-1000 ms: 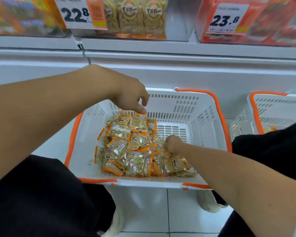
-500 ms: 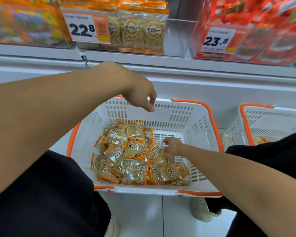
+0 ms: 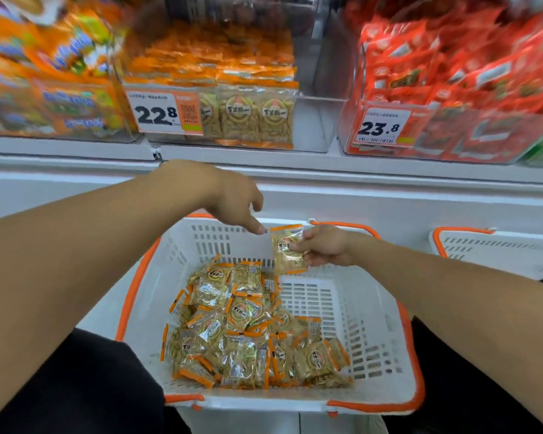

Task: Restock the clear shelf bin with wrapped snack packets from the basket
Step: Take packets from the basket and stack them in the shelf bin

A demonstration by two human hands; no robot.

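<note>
A white basket (image 3: 370, 314) with orange rims sits on the floor below me, holding several clear snack packets with orange edges (image 3: 239, 324). My right hand (image 3: 323, 245) pinches one snack packet (image 3: 287, 249) and holds it above the basket's far wall. My left hand (image 3: 232, 198) hovers just left of that packet with a finger pointing down at its top corner and nothing in its grasp. The clear shelf bin (image 3: 311, 123) stands above on the shelf, with a 22.8 price tag (image 3: 166, 112) and matching packets inside on the left.
A clear bin of red packets (image 3: 452, 98) with a 23.8 tag stands to the right. Orange bags (image 3: 44, 73) fill the bin on the left. A second white basket (image 3: 496, 249) sits at the right. A white shelf ledge (image 3: 326, 170) runs between bins and baskets.
My right hand has picked one packet out of the pile and lifted it to the basket's far rim. My left hand stayed above the basket. The view tilted up toward the shelf.
</note>
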